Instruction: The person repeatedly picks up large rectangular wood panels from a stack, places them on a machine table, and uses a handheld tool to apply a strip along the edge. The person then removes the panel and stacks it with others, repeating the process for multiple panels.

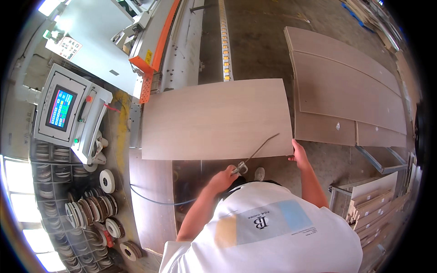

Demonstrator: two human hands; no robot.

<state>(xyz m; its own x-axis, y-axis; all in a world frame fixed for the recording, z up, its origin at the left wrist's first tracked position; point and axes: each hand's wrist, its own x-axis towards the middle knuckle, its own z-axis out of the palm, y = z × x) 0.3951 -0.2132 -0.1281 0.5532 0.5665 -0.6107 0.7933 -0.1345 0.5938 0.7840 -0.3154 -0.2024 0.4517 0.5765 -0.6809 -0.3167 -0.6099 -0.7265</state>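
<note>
My left hand is closed round the handle of an air blow gun. Its long thin nozzle slants up to the right over the near right part of a wooden panel. A blue air hose curves in from the left toward that hand. My right hand grips the panel's near right corner, thumb up along the edge, with some fingers hidden. The pale brown panel lies flat in front of me, its left end against the machine with the orange guard.
A control console with a lit screen stands left. Below it are several edge-banding rolls and a rack of more. Stacked boards lie to the right, with narrower boards nearer. A roller rail runs away beyond the panel.
</note>
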